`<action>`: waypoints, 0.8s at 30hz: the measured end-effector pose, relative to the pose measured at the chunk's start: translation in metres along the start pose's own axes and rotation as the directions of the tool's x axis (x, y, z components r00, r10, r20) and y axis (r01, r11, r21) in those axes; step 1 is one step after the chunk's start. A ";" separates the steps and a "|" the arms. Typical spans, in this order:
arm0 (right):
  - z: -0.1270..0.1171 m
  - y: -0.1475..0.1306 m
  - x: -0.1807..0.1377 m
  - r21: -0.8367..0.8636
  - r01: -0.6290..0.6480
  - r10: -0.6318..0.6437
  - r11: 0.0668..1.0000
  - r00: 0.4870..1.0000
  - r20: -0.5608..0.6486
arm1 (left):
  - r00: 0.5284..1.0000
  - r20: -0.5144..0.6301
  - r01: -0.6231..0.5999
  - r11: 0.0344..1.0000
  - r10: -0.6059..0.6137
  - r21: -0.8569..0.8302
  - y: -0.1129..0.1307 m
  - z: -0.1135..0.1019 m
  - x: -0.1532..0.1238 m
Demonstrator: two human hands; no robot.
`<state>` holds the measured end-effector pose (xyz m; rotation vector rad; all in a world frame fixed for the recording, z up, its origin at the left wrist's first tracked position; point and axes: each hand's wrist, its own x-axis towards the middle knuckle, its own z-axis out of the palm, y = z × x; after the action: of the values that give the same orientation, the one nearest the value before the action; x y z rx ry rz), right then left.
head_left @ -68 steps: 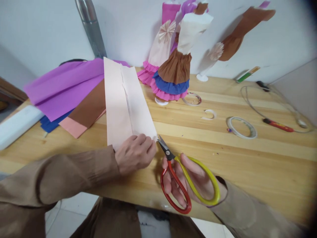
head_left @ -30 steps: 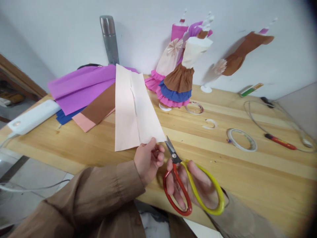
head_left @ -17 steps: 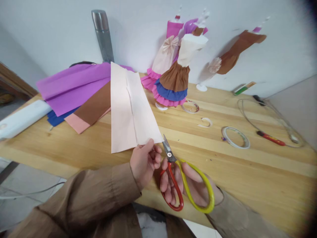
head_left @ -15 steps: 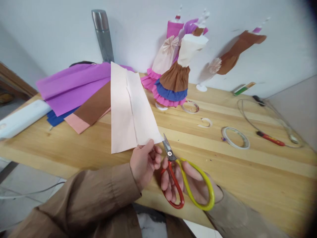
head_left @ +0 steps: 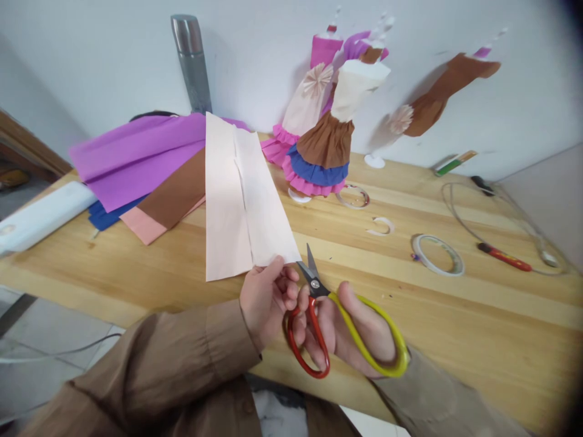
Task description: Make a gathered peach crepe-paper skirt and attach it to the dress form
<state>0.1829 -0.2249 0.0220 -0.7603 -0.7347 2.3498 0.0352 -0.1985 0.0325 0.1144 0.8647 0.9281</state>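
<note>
My left hand (head_left: 268, 297) is closed on the lower right corner of a pale pink paper sheet (head_left: 228, 206), thumb on top. A long slit runs down the sheet from near its top edge, dividing it into two strips. With my right hand (head_left: 359, 328) I hold scissors (head_left: 315, 284) that have one red and one yellow handle. Their blades are spread apart, and the lower blade's tip is right at the paper's corner; whether it lies under the paper I cannot tell.
Purple paper (head_left: 141, 152), brown paper (head_left: 173, 188) and a white roll (head_left: 45, 218) lie to the left. A grey flask (head_left: 194, 67) and mannequins in paper dresses (head_left: 325, 145) stand behind. Tape rolls (head_left: 437, 255) and a red-handled tool with a cable (head_left: 503, 256) lie to the right.
The scissors' handles and blades have spread wider apart in my right hand. My left hand keeps its hold on the paper, and the whole view has shifted slightly.
</note>
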 end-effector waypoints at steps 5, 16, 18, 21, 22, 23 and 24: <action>-0.001 0.002 -0.002 -0.018 -0.015 0.014 1.000 0.998 -0.057 | 0.997 0.073 -0.040 0.998 0.037 0.038 -0.001 -0.002 0.000; 0.004 -0.010 0.006 -0.021 -0.051 0.049 0.998 0.992 -0.113 | 0.998 0.050 -0.053 0.996 0.050 0.073 -0.002 -0.003 0.001; 0.005 -0.010 0.007 -0.039 -0.048 0.043 0.998 0.991 -0.124 | 0.997 0.051 -0.056 0.996 0.052 0.072 -0.002 -0.002 0.001; 0.006 -0.009 0.007 -0.033 -0.041 0.036 0.999 0.988 -0.151 | 0.998 0.032 -0.062 0.995 0.060 0.077 -0.002 -0.001 0.001; 0.006 -0.009 0.006 -0.027 -0.043 0.039 0.999 0.986 -0.162 | 0.998 0.018 -0.062 0.995 0.060 0.082 -0.002 0.000 0.001; 0.006 -0.008 0.006 -0.022 -0.048 0.044 0.999 0.984 -0.172 | 0.998 0.002 -0.060 0.995 0.060 0.083 -0.002 0.000 0.001; 0.006 -0.008 0.005 -0.017 -0.052 0.048 0.999 0.983 -0.180 | 0.998 -0.015 -0.058 0.995 0.059 0.085 -0.002 0.001 0.001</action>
<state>0.1777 -0.2182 0.0293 -0.9957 -0.6703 2.2835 0.0373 -0.1987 0.0314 0.2054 0.9210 0.9485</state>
